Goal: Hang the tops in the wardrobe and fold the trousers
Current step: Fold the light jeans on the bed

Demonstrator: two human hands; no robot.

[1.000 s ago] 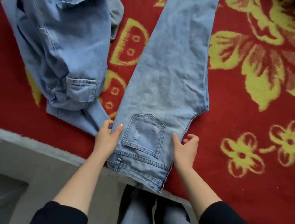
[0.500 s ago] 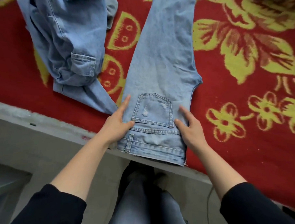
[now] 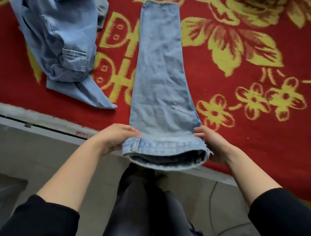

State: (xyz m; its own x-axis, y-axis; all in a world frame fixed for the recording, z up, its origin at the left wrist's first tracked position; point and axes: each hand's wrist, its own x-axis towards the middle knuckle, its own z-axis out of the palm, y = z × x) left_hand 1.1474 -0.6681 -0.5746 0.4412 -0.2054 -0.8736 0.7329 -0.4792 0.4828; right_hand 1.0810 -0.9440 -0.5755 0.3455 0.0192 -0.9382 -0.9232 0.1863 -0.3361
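Jeans flat on the red blanket, one leg laid on top of the other, hem far away and waistband close by at the near edge. Folding step in hand, with the long fold already made and the short fold not yet done. Left hand clamped on the left end of the waistband, right hand clamped on the right end, the two hands well apart with fingers curled round the cloth. Waist end lifted a little off the blanket, open and dark inside. Next move, most likely: carrying the waist end up and over toward the hem, both hands kept level for neat sides, then a press to flatten. Denim pale blue, thick, stiff-looking and a bit wrinkly, with a belt loop just beside the left hand. Long shape, narrow at the hem, wider at the waist. Second heap of blue denim to the left, apart from the jeans, crumpled, one pocket showing, not yet folded. Blanket fuzzy, red with big yellow flowers.
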